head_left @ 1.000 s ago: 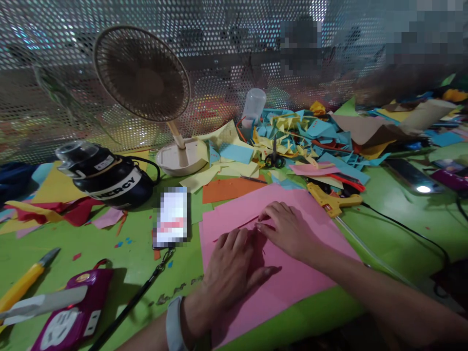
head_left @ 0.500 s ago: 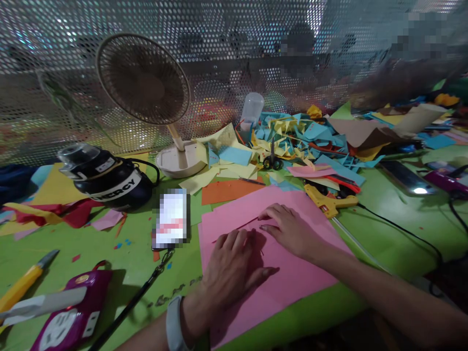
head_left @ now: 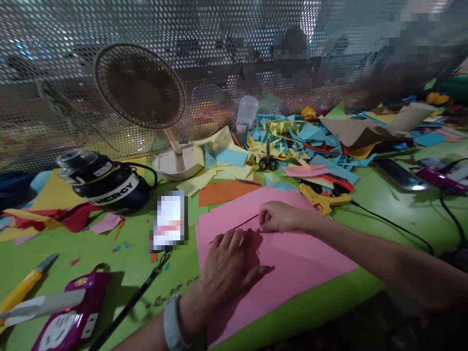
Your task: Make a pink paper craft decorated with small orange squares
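Pink paper sheets lie stacked on the green tabletop in front of me. My left hand rests palm down on the top sheet, its thumb spread out to the right. Just beyond those fingers a dark line, like a cut or raised edge, runs across the pink paper. At its right end my right hand is curled, fingertips and thumb pressed together against the sheet. What the pinch holds, if anything, is hidden. A yellow glue gun lies past the sheets' far right corner.
A phone and a black bottle are on the left, a fan behind. Front left are a yellow cutter and a purple device. Scissors stand among paper scraps by the perforated metal screen.
My right hand's fingers have curled from outstretched into a pinch, near the same spot on the paper. My left hand stays flat. The view has shifted slightly.
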Motion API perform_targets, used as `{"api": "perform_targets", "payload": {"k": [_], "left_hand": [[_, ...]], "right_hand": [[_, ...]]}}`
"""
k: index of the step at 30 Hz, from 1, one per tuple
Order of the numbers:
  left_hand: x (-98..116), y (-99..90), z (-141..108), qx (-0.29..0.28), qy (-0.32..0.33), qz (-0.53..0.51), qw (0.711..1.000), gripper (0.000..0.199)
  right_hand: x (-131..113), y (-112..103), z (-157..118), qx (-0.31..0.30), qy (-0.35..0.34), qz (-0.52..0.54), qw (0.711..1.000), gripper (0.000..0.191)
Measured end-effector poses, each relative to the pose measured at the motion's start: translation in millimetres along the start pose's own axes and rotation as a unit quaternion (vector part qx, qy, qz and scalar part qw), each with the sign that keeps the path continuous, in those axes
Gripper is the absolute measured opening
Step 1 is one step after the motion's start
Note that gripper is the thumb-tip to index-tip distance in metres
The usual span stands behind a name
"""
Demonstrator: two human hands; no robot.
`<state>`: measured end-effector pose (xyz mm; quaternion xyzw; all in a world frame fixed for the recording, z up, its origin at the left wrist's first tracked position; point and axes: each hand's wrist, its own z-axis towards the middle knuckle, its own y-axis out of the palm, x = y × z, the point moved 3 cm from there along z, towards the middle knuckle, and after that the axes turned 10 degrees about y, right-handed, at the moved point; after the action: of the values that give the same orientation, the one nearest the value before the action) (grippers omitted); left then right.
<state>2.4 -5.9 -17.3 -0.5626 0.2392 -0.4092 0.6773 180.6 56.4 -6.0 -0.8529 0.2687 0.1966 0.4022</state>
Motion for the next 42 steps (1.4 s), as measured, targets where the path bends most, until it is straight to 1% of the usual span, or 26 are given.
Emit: {"api": "perform_targets", "payload": {"k": [2, 5, 10, 12, 14, 16, 17, 18, 19, 20, 21, 22, 23, 24, 25, 27, 32, 36, 39, 42], "left_hand": [[0, -1.0, 1, -0.011, 0.002, 0.009, 1.0, 0.065], [1, -0.8, 3, -0.023, 0.003, 0.014, 1.0, 0.066], [1, -0.2, 2, -0.027, 0.015, 0.024, 0.999, 0.067], [-1, -6.4, 4, -0.03, 0.017, 0.019, 0.999, 0.067], [-5, -17.4, 9, -0.037, 0.011, -0.013, 0.999, 0.061], [-13, -28.5, 18, -0.052, -0.02, -0.081, 0.995, 0.043], [-19, -33.2, 23, -0.044, -0.06, -0.104, 0.992, 0.041], [-27, -35.7, 27, -0.042, -0.129, -0.122, 0.983, 0.043], [-33, -33.5, 31, -0.078, -0.186, -0.16, 0.966, 0.047], [-37, -27.1, 35, -0.142, -0.224, -0.234, 0.935, 0.05], [-39, -20.3, 38, -0.185, -0.257, -0.32, 0.893, 0.052], [-39, -13.8, 41, -0.216, -0.276, -0.385, 0.854, 0.053], [-39, -8.1, 43, -0.244, -0.287, -0.43, 0.82, 0.053], [-39, -3.6, 45, -0.26, -0.297, -0.461, 0.795, 0.053], [-38, -0.7, 46, -0.269, -0.304, -0.479, 0.779, 0.051], [-38, 0.9, 49, -0.272, -0.315, -0.492, 0.764, 0.05], [-38, -4.7, 49, -0.277, -0.322, -0.497, 0.756, 0.051], [-40, -2.0, 44, -0.271, -0.322, -0.505, 0.753, 0.049], [-42, 1.5, 39, -0.258, -0.312, -0.501, 0.764, 0.048], [-41, -0.9, 32, -0.26, -0.298, -0.485, 0.78, 0.047]], "right_hand": [[2, -4, 2, -0.034, 0.011, 0.027, 0.999, 0.008], [5, -7, 6, -0.067, 0.016, 0.061, 0.996, 0.01], [8, -2, 16, -0.085, 0.02, 0.077, 0.993, 0.034], [9, 0, 19, -0.091, 0.025, 0.074, 0.993, 0.037], [10, 1, 20, -0.098, 0.027, 0.074, 0.992, 0.034], [9, 1, 19, -0.102, 0.03, 0.074, 0.992, 0.03], [8, 1, 19, -0.103, 0.032, 0.073, 0.991, 0.029], [8, 1, 18, -0.104, 0.033, 0.073, 0.991, 0.029], [7, 1, 17, -0.103, 0.035, 0.073, 0.991, 0.028], [7, 1, 16, -0.102, 0.036, 0.075, 0.991, 0.028], [6, 1, 15, -0.101, 0.037, 0.077, 0.991, 0.027], [6, 1, 14, -0.099, 0.038, 0.081, 0.991, 0.026], [6, 1, 14, -0.097, 0.039, 0.085, 0.991, 0.026], [6, 1, 13, -0.097, 0.039, 0.088, 0.991, 0.027], [6, 1, 13, -0.097, 0.04, 0.091, 0.99, 0.028], [6, 1, 13, -0.1, 0.042, 0.096, 0.989, 0.03], [7, 1, 13, -0.105, 0.04, 0.1, 0.989, 0.028], [8, 2, 12, -0.097, 0.035, 0.102, 0.989, 0.033], [9, 2, 10, -0.093, 0.027, 0.114, 0.989, 0.04], [11, 1, 10, -0.098, 0.022, 0.122, 0.987, 0.041]]}}
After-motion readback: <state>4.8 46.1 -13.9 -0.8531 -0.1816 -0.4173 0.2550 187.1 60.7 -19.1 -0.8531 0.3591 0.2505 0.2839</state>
